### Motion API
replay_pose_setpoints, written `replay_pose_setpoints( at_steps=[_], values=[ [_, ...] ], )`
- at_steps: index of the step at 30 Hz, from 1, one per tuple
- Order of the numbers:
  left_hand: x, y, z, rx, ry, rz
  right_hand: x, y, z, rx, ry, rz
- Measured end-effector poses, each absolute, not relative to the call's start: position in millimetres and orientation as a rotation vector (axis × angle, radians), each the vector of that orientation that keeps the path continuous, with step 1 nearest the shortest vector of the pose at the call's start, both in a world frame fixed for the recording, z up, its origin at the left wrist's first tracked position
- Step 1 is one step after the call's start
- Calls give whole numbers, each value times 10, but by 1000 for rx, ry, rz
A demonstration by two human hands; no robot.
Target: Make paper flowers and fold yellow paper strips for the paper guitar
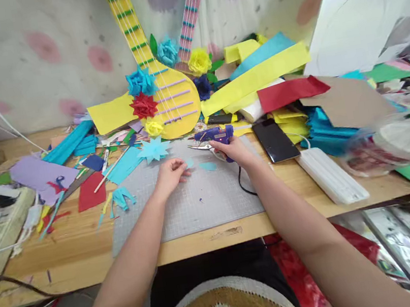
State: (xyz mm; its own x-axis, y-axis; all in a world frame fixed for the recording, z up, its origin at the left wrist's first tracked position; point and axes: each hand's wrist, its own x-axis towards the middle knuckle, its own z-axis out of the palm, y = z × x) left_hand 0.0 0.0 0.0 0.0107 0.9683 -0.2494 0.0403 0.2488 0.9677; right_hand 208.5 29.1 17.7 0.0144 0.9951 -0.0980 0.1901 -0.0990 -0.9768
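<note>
My right hand [236, 150] grips a blue glue gun [214, 134] at the far edge of the grey cutting mat [196, 201], nozzle pointing left. My left hand [171, 173] rests on the mat with its fingers curled on a small light-blue paper piece [190, 163]. Another light-blue piece [208, 166] lies between the two hands. A light-blue paper star [153, 149] sits just beyond my left hand. The glue gun's black cord [243, 182] trails across the mat.
A yellow paper guitar [176, 104] with paper flowers leans against the wall. A black phone [274, 139], a white box [330, 176], scissors [199, 146] and piles of coloured paper crowd the wooden table [69, 250]. Cables and boxes sit at the left.
</note>
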Motion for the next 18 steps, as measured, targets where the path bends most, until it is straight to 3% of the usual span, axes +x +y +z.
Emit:
replay_pose_setpoints(
  at_steps=[7,14,18],
  values=[
    [-196,-188,332,950,1195,993,2075,342,120,-1386,-1241,1211],
    [-853,11,579,1129,1526,1466,2047,318,124,-1339,-1233,1240],
    [-1020,84,506,1287,1719,1511,2038,327,104,-1268,-1198,1299]
  ],
)
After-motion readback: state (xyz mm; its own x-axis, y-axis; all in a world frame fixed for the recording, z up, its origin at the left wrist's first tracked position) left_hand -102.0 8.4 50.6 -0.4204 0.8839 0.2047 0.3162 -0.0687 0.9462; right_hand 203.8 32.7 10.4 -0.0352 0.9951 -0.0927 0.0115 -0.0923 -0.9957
